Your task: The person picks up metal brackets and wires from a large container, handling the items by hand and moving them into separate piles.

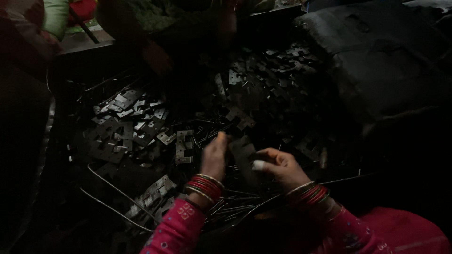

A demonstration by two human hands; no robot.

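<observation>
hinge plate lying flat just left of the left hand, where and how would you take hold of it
Probably pinch the hinge plate by its long edges, coming from above. It lies flat on the heap of metal plates, thin, with its face up, so only the edges offer a grip. The left hand is nearest.

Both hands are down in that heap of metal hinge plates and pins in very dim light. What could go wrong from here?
1. The left hand and right hand work bare among stamped hinge plates; edges may cut.
2. Thin pins lie loose below the wrists; they could prick, or snag the bangles.
3. The light is very dim, so parts are hard to tell apart and a plate may be mismatched or dropped back unseen.
</observation>
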